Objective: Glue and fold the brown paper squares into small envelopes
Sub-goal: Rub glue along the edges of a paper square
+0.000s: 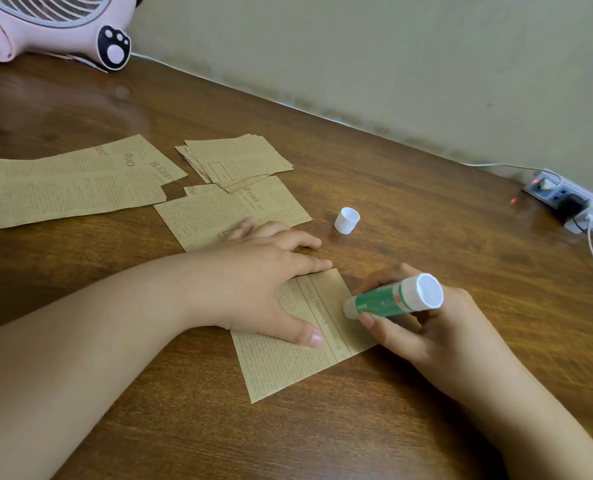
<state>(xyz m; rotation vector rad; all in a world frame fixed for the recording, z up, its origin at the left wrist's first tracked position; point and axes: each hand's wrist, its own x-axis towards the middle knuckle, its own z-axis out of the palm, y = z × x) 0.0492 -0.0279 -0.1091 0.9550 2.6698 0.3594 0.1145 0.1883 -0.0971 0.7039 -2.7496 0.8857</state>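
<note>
On the brown wooden tabletop [426,209], my left hand [253,282] lies flat, its fingers straight, pinning the brown printed paper square [288,362]. My right hand [423,327] grips the green-and-white glue stick [388,299], tip touching the square's edge beyond my left fingertips. I judge gluing is under way; next, draw glue along that edge, then fold.

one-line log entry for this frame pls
step: gluing | left hand: pressing paper square flat on table | right hand: holds glue stick, tip at square's right edge | cap: off, on table
</note>
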